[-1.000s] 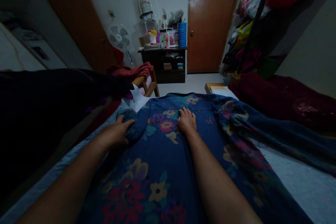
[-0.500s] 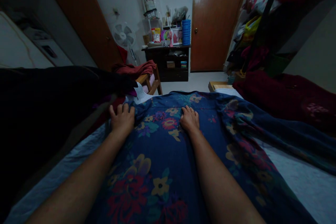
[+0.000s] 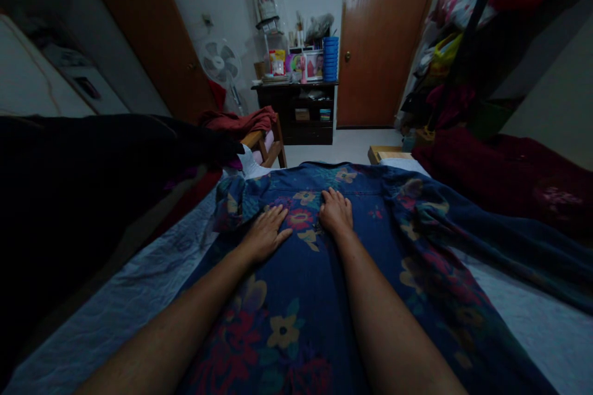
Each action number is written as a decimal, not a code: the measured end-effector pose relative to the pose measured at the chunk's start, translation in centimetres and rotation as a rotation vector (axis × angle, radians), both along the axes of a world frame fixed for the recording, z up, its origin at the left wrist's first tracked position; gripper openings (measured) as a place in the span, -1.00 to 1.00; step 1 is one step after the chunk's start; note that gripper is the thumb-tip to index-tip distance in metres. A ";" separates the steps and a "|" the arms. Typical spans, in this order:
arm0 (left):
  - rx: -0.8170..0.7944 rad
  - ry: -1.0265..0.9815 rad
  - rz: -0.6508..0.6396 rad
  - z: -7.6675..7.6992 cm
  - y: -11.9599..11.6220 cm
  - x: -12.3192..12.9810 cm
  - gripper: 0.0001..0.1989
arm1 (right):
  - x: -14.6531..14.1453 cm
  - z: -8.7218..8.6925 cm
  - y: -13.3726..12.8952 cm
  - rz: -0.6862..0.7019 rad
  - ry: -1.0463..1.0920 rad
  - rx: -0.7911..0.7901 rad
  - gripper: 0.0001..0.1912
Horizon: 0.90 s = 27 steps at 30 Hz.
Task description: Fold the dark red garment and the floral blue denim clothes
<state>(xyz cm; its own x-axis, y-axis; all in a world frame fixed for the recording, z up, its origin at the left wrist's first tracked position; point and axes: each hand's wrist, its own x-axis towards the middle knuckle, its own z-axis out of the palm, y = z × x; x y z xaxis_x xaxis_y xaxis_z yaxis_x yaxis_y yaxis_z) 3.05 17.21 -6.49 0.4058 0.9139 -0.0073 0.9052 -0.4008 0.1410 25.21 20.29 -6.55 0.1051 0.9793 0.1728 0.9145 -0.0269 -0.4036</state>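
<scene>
Left hand (image 3: 267,235) lies spread, right hand (image 3: 336,212), grip unclear, within edges of the shirt (image 3: 301,284).

Pretty cluttered room tbh: fan (image 3: 221,62) around 11 o'clock, door (image 3: 386,43) at 1, maroon cloth (image 3: 514,179) toward 2.

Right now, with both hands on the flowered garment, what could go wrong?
The left hand and right hand both rest on the flowered garment, so sliding either one could wrinkle the cloth. The sleeve on the left lies bunched and might set in creases. The sleeve on the right stretches out close by the maroon garment and could snag or drag against it.
</scene>
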 end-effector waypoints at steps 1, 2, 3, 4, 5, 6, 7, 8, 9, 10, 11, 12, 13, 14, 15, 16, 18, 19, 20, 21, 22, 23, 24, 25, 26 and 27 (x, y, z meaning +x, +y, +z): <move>-0.005 -0.005 0.053 -0.2 0.3 -0.3 -0.26 | 0.0 -0.1 0.0 -0.002 0.000 0.006 -0.47; -0.013 -0.009 0.105 -0.3 0.7 -0.5 -0.24 | 0.0 -0.1 0.0 -0.005 0.001 0.013 -0.47; -0.026 -0.010 0.156 -0.2 1.0 -0.6 -0.22 | 0.0 -0.2 0.0 -0.009 0.002 0.018 -0.47; -0.044 -0.006 0.206 0.0 1.2 -0.5 -0.20 | 0.0 -0.3 0.0 -0.011 0.004 0.021 -0.48; -0.061 0.004 0.257 0.2 1.3 -0.2 -0.18 | 0.0 -0.3 0.0 -0.013 0.007 0.020 -0.48; -0.076 0.019 0.310 0.5 1.4 0.2 -0.17 | -0.1 -0.3 0.1 -0.014 0.011 0.016 -0.48; -0.091 0.037 0.363 0.7 1.4 0.7 -0.16 | -0.1 -0.3 0.1 -0.016 0.014 0.015 -0.48; -0.100 0.055 0.410 1.0 1.3 1.3 -0.16 | -0.1 -0.2 0.1 -0.014 0.016 0.014 -0.48; -0.106 0.071 0.433 1.1 1.2 2.0 -0.17 | -0.1 -0.2 0.1 -0.012 0.016 0.012 -0.48; -0.099 0.079 0.426 1.2 1.0 2.6 -0.20 | -0.1 -0.2 0.0 -0.011 0.015 0.010 -0.47; -0.080 0.080 0.394 1.2 0.8 3.2 -0.23 | -0.1 -0.1 0.0 -0.010 0.013 0.007 -0.47; -0.055 0.074 0.347 1.2 0.6 3.7 -0.27 | -0.1 -0.1 0.0 -0.009 0.010 0.005 -0.47; -0.029 0.064 0.299 1.1 0.3 4.0 -0.29 | -0.1 -0.1 0.0 -0.007 0.008 0.006 -0.48; -0.008 0.053 0.265 1.0 0.1 4.2 -0.31 | 0.0 -0.1 0.0 -0.006 0.006 0.007 -0.48; 0.001 0.043 0.254 0.8 0.0 4.2 -0.31 | 0.0 -0.1 0.0 -0.004 0.005 0.011 -0.48; 0.004 0.034 0.264 0.7 -0.2 4.1 -0.30 | 0.1 -0.1 0.0 0.000 0.005 0.011 -0.49; -0.002 0.021 0.302 0.6 -0.3 3.8 -0.27 | 0.2 -0.2 0.1 0.009 0.007 -0.001 -0.49; -0.004 0.017 0.326 0.6 -0.3 3.6 -0.26 | 0.3 -0.2 0.2 0.011 0.008 -0.012 -0.49; -0.010 0.015 0.354 0.7 -0.3 3.6 -0.26 | 0.4 -0.3 0.2 0.013 0.008 -0.020 -0.50; -0.019 0.015 0.384 0.8 -0.3 3.6 -0.26 | 0.4 -0.3 0.3 0.013 0.008 -0.023 -0.50; -0.028 0.017 0.417 0.9 -0.3 3.7 -0.28 | 0.4 -0.3 0.3 0.012 0.008 -0.020 -0.50; -0.032 0.021 0.444 1.1 -0.5 4.0 -0.30 | 0.4 -0.4 0.4 0.012 0.009 -0.015 -0.50; -0.026 0.026 0.454 1.2 -0.7 4.5 -0.33 | 0.5 -0.4 0.4 0.011 0.011 -0.008 -0.50; -0.014 0.028 0.435 1.4 -1.1 5.0 -0.37 | 0.4 -0.4 0.4 0.010 0.014 0.002 -0.50; -0.001 0.025 0.383 1.4 -1.5 5.7 -0.40 | 0.4 -0.5 0.4 0.010 0.017 0.010 -0.51; 0.009 0.019 0.307 1.5 -2.1 6.3 -0.43 | 0.4 -0.5 0.4 0.008 0.020 0.015 -0.51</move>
<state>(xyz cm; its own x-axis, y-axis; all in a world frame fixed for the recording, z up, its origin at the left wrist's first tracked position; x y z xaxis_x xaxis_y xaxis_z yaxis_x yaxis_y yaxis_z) 9.36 15.14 -5.01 0.1101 0.9939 -0.0033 0.9867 -0.1089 0.1209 25.63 20.72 -7.03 0.1004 0.9775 0.1853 0.9064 -0.0131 -0.4223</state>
